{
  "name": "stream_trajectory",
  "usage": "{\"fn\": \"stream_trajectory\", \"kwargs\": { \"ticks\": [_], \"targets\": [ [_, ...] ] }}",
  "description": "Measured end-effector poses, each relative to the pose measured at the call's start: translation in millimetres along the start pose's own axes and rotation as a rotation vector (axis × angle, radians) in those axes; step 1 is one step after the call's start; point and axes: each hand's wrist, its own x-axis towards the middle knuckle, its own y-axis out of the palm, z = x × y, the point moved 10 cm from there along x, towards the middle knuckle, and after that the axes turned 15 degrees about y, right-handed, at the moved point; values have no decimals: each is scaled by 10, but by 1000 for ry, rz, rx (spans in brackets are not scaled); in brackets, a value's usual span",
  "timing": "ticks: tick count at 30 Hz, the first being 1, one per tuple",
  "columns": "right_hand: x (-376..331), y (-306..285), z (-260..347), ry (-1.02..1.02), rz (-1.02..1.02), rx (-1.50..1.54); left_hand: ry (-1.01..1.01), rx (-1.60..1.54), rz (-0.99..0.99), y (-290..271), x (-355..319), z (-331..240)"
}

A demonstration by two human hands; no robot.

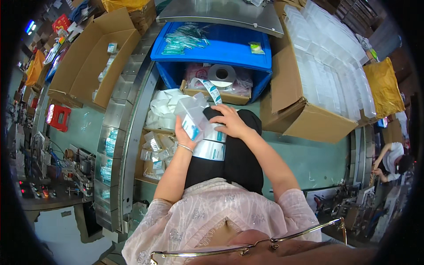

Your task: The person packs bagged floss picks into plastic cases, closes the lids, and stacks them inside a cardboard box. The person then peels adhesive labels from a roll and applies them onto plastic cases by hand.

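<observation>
My left hand (183,133) holds a clear plastic box (192,107), tilted over my lap. A white and blue-green label shows on its side. Beside it, my right hand (234,121) lies over a strip of labels (211,151), fingers stretched out and touching it. The strip runs across my dark trousers. Its far part rises to a white label roll (221,76) inside the blue crate; my right hand hides a piece of the strip.
The blue crate (212,43) bears a pile of thin green-tinted packets (184,39). At right stands a carton (289,79) full of clear boxes. A carton of boxes (155,150) and crumpled white backing strip (165,106) lie left. A compartmented metal conveyor (115,115) runs beyond, beside another carton (84,66).
</observation>
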Motion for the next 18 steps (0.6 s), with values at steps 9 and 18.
{"fn": "stream_trajectory", "kwargs": {
  "ticks": [9, 18],
  "targets": [
    [103, 66, -72, -103, 179, 206, 9, -104, -28, -220, 48, -39],
    [-1257, -391, -957, 307, -503, 1098, -5, -35, -69, -313, 64, -62]
  ]
}}
